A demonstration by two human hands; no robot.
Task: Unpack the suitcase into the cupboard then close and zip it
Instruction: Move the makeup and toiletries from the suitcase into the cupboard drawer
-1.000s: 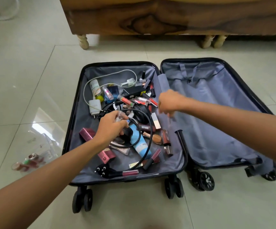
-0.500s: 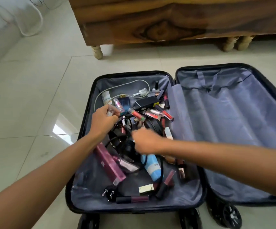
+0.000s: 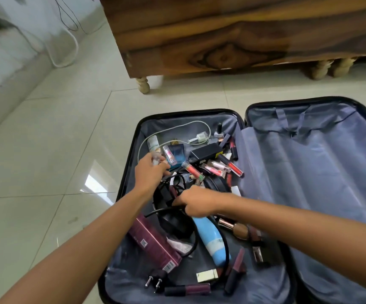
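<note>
Most items remain in the open suitcase on the floor. Your left hand pinches a small clear bottle; your right hand grips the black cable. Unpacking, closing, zipping remain.

Suitcase lies open on the floor before the cupboard; clutter fills its left half, plug nearest, cable farthest

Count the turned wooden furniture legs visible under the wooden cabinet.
3: one leg under the cabinet at its left corner, and two legs close together at the right. Others may be hidden behind.
</note>
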